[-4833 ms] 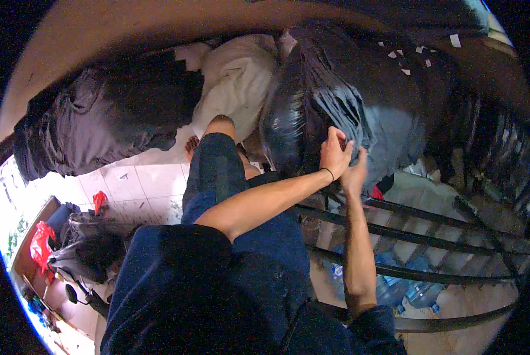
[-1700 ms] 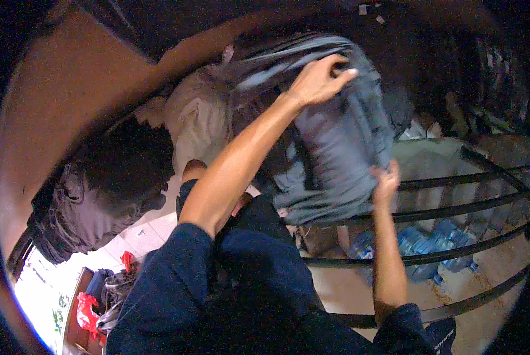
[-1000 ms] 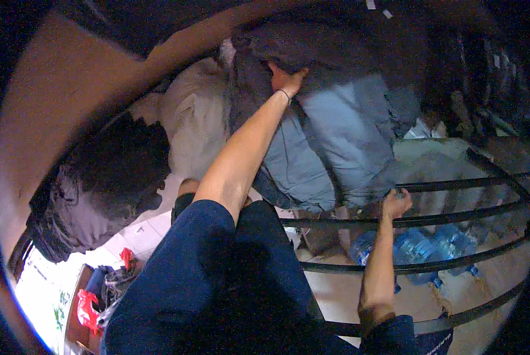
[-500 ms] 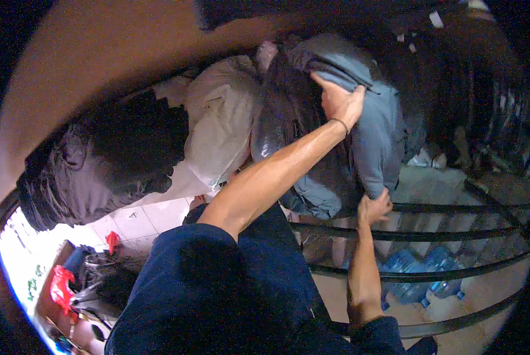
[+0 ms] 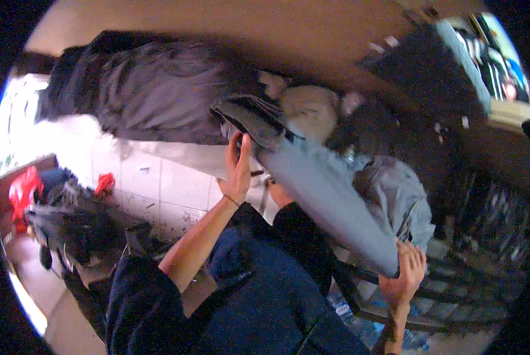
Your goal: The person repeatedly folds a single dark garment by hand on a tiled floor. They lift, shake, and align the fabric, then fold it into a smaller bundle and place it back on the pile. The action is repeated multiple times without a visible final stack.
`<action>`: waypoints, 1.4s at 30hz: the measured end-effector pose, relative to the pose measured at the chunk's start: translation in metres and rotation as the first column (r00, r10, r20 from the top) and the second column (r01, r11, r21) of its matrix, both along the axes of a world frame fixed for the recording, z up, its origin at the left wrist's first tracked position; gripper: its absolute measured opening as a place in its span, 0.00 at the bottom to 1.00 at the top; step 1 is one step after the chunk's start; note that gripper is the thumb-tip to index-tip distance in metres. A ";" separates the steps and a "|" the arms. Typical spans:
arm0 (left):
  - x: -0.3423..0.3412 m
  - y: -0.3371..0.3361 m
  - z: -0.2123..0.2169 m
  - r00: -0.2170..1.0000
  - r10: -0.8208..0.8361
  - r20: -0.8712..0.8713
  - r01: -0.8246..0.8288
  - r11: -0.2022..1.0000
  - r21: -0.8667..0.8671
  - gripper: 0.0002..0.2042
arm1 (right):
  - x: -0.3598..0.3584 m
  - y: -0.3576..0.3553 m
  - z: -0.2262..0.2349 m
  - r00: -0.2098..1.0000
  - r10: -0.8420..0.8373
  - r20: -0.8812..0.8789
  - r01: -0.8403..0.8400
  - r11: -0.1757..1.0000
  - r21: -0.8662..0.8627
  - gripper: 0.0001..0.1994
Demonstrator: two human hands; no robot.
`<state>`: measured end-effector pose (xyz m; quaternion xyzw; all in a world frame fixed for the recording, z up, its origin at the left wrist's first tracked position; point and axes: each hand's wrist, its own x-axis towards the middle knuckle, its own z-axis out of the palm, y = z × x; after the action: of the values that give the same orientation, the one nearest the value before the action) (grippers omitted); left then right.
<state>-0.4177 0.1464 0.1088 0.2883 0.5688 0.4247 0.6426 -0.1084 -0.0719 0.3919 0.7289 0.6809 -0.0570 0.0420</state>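
Right grip (image 5: 403,276) pinches a grey garment (image 5: 330,198) — I can't tell the left grip (image 5: 236,173), nor what's in the red bag (image 5: 25,190).

garment (image 5: 330,198) ran slantwise from left hand (image 5: 236,171) to right hand (image 5: 404,272), one at each end. clothes heap (image 5: 164,89) lay behind its left end, sack (image 5: 309,109) right of the heap. bags (image 5: 87,219) sat at tiled floor (image 5: 176,177)'s left edge; bottles (image 5: 415,342) showed beyond railing (image 5: 454,323), right.

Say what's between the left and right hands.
A long stretch of grey cloth spans from the left hand to the right hand, seen in the head view.
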 end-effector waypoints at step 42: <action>-0.388 -0.258 -0.308 0.379 -0.555 -0.741 -0.035 0.791 -0.610 0.35 | -0.044 -0.087 -0.306 0.580 -0.686 -0.440 0.671 0.708 -0.220 0.15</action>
<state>-0.8054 -0.1117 -0.1989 0.3680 0.8569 -0.0852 0.3506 -0.1526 -0.1593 0.0856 0.8925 0.3369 -0.2618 -0.1464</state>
